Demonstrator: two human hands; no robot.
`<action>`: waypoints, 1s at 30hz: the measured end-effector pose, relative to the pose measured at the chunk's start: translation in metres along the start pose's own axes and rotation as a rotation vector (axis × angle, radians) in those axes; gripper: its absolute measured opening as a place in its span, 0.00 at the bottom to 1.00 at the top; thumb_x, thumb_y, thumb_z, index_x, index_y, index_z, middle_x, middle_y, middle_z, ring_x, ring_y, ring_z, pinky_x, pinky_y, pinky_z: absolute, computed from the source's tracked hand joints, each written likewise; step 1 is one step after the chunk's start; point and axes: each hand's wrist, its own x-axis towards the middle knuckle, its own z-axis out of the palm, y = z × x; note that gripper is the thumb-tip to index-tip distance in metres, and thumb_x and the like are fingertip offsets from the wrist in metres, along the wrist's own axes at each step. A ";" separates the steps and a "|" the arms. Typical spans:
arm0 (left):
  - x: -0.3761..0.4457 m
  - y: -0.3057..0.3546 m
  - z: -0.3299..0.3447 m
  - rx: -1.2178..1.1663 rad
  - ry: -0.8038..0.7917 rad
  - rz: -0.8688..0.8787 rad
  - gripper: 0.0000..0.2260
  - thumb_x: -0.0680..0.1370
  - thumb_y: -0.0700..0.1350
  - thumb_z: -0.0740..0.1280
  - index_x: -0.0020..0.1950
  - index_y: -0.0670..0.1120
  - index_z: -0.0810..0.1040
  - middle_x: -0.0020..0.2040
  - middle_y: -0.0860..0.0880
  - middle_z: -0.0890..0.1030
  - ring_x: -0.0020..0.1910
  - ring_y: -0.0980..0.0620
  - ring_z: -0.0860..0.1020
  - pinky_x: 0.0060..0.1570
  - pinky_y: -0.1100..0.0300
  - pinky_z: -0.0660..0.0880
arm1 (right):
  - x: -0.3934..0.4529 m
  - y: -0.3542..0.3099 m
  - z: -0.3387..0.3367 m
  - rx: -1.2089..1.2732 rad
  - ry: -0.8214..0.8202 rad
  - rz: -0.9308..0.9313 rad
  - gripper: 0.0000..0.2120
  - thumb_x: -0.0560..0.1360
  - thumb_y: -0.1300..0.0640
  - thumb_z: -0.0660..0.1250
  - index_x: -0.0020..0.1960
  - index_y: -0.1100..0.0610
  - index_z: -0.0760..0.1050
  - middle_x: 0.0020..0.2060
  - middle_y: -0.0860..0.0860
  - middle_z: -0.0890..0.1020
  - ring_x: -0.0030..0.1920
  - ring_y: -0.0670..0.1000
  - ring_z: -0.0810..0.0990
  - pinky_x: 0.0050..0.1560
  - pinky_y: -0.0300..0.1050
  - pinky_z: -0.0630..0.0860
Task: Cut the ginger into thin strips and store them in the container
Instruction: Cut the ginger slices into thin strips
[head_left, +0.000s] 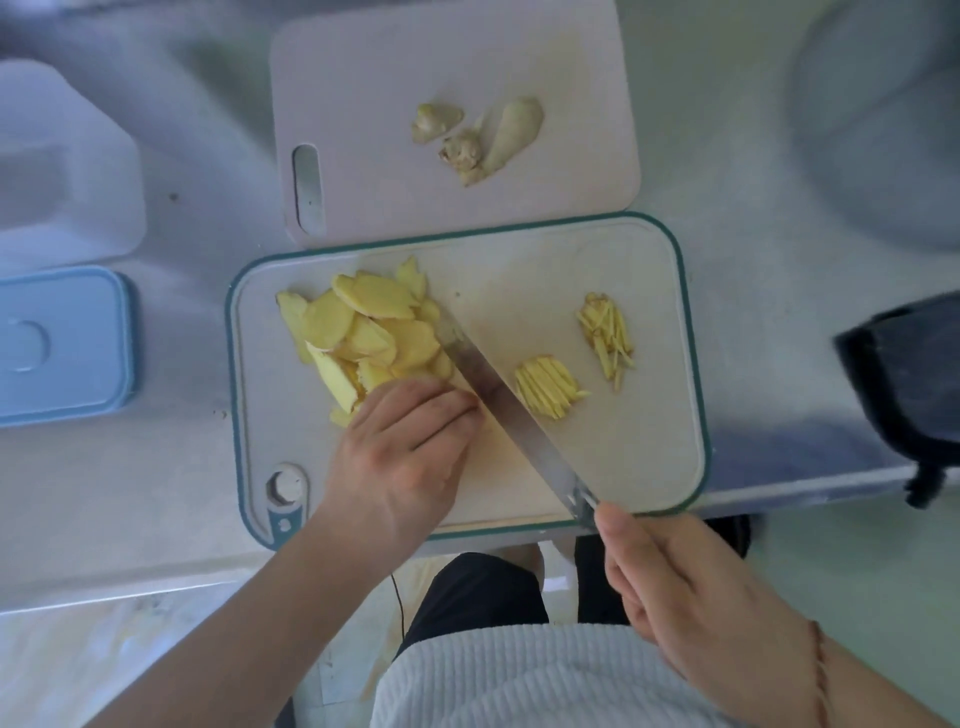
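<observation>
At the left edge of the frame a blue-lidded container sits closed on the tabletop, contents hidden. Ginger slices are heaped at centre on the teal-rimmed cutting board. The left hand arches knuckles-up, fingertips pinning the heap's lower edge. The right hand, lower right, grasps the knife slanting beside cut strips.

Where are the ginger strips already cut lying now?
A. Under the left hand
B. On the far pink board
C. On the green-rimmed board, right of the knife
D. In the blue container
C: two small piles of ginger strips lie on the green-rimmed board, to the right of the knife blade.
</observation>
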 end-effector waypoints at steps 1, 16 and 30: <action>-0.002 0.000 -0.001 0.006 -0.002 -0.003 0.05 0.78 0.35 0.71 0.46 0.40 0.87 0.48 0.46 0.86 0.49 0.44 0.83 0.54 0.53 0.77 | 0.001 0.002 0.000 0.009 -0.013 0.013 0.31 0.70 0.26 0.50 0.31 0.55 0.62 0.23 0.48 0.62 0.25 0.44 0.62 0.28 0.33 0.62; 0.015 0.009 0.000 0.063 -0.020 -0.021 0.03 0.72 0.37 0.73 0.42 0.43 0.86 0.44 0.50 0.85 0.46 0.46 0.83 0.53 0.54 0.72 | 0.044 -0.034 -0.079 0.195 0.029 0.233 0.28 0.73 0.30 0.52 0.31 0.54 0.59 0.22 0.50 0.59 0.19 0.46 0.54 0.21 0.33 0.56; 0.098 0.037 -0.026 0.009 -0.277 -0.085 0.13 0.75 0.58 0.66 0.37 0.51 0.77 0.36 0.57 0.77 0.40 0.50 0.76 0.48 0.51 0.71 | 0.026 -0.031 -0.063 -1.115 0.111 -0.196 0.51 0.58 0.26 0.20 0.52 0.52 0.70 0.45 0.50 0.82 0.44 0.52 0.82 0.38 0.44 0.68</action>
